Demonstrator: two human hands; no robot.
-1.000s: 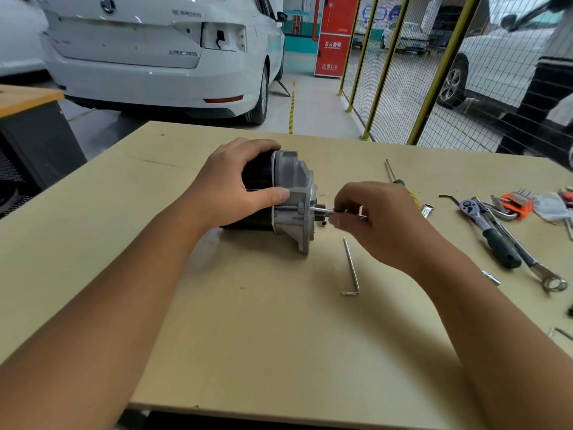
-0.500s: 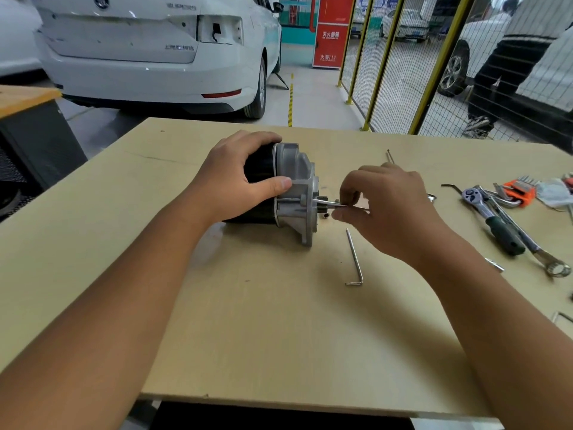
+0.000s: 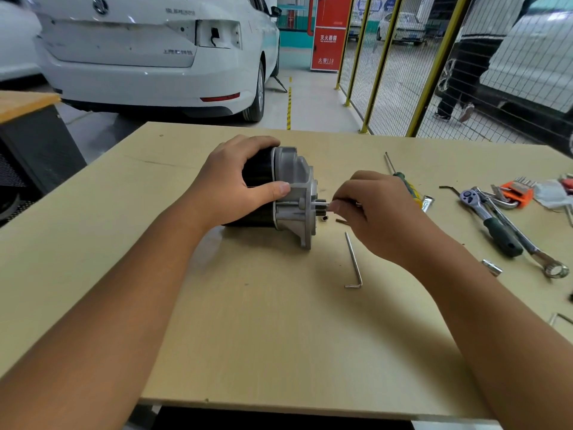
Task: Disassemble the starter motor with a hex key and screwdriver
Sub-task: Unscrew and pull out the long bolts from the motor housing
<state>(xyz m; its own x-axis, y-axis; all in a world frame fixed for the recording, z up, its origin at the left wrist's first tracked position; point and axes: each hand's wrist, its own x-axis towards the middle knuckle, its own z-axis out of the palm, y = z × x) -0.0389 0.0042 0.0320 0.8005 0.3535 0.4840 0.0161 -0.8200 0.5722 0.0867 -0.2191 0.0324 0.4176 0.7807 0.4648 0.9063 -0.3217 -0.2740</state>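
The right hand [image 3: 376, 212] has moved closer to the motor [image 3: 285, 190], pinching a hex key [image 3: 333, 203] in a bolt; the left hand [image 3: 235, 184] grips the motor to steady it.

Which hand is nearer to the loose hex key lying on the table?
Right. The right hand hovers just above the hex key; the left hand grips the starter motor farther left.

A pale wooden tabletop [image 3: 217, 305] fills the foreground on a grey concrete floor [image 3: 310, 100]. Behind it stands a white car [image 3: 148, 57], its tail lamp missing. A yellow-posted wire mesh fence [image 3: 403, 72] runs along the right, a red cabinet [image 3: 328, 32] beyond. A dark bench with a wooden top [image 3: 24, 100] sits at left.
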